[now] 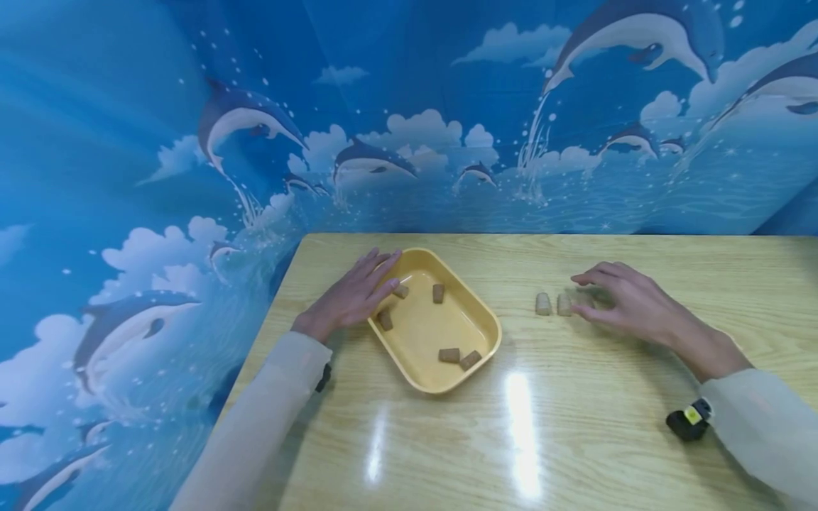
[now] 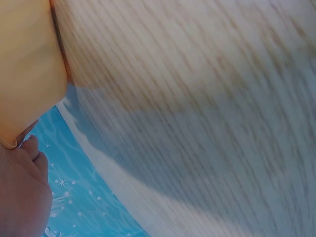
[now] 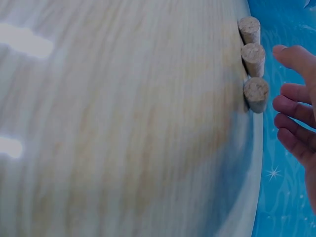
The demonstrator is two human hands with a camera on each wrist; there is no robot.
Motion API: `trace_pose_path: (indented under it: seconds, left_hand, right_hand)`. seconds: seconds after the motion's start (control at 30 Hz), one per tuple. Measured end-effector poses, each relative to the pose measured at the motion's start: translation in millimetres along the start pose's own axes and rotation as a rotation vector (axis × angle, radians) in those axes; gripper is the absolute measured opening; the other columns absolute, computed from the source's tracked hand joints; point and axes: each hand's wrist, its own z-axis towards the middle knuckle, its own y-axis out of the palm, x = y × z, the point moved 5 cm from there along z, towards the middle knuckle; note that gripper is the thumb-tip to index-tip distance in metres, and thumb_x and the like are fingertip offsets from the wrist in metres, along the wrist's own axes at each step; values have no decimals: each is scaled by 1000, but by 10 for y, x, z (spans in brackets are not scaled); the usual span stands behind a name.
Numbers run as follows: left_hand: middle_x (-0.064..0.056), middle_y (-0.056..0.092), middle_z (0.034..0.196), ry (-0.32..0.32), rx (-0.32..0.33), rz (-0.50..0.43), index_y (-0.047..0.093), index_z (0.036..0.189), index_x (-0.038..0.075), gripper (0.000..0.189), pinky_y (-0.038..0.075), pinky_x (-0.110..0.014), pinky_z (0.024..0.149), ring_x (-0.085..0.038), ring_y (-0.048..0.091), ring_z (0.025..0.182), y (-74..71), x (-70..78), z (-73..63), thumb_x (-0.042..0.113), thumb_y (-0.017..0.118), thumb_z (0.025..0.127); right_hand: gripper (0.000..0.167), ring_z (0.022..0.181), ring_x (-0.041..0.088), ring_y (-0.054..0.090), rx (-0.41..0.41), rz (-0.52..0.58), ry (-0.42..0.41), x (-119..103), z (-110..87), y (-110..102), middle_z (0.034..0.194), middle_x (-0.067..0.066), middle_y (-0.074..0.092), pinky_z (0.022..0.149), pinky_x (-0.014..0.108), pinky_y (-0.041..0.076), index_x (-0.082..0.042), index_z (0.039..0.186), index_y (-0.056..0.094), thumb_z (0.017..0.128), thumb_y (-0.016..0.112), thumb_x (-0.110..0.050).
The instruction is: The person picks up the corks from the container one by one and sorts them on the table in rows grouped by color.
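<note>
My left hand [image 1: 350,294] rests on the left rim of a yellow plastic tray [image 1: 424,325], its fingers extended over the edge. In the left wrist view, part of that hand [image 2: 24,190] shows against the tray's outer wall [image 2: 32,54]. Several brown corks lie scattered inside, among them one cork [image 1: 449,355] near the front. Right of the tray, three tapered corks stand in a row: a left cork [image 1: 542,304], a middle cork [image 1: 564,304] and a third cork [image 3: 256,95]. My right hand [image 1: 629,301] hovers by this row, thumb and fingers apart, holding nothing.
The light wood-grain table [image 1: 447,447] carries the tray and corks. Behind and to the left hangs a blue curtain [image 1: 409,85] with dolphins and clouds, close to the table's back edge.
</note>
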Motion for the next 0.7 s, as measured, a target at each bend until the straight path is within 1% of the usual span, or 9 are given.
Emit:
trace_pose_path:
  seconds: [0.2,0.33,0.47,0.6,0.7]
  left_hand:
    - [-2,17,184,0,1,10,4,177,35,68,4,-51,141,-26,-3,173,6,-6,5,62,21,117]
    - [-2,16,185,-2,-2,11,3,177,36,68,4,-51,141,-26,-3,173,9,-7,-2,62,21,117]
    - [-6,15,185,1,1,16,3,177,35,67,4,-50,141,-27,-3,173,2,-2,-12,60,22,117]
    - [-10,13,185,10,11,29,4,177,32,67,4,-49,142,-27,-2,173,-11,16,-16,57,23,118]
    - [-10,10,185,17,11,37,4,177,31,66,3,-48,142,-27,-2,173,-22,33,-13,56,22,119]
  right_hand:
    - [48,119,43,69,-31,19,13,-87,108,-35,127,20,75,99,69,57,0,132,76,95,86,-28]
    - [45,119,41,69,-42,38,4,-170,200,-41,127,19,75,97,67,58,-1,133,76,97,84,-28]
    - [42,117,39,70,-52,40,-12,-288,336,-45,124,17,76,95,64,60,-2,131,76,98,83,-28]
    - [43,119,39,70,-78,34,-11,-435,480,-44,125,17,75,99,64,60,-2,133,76,100,82,-30]
    - [44,122,39,69,-88,42,-24,-544,578,-33,127,18,74,102,65,58,-2,134,75,101,81,-31]
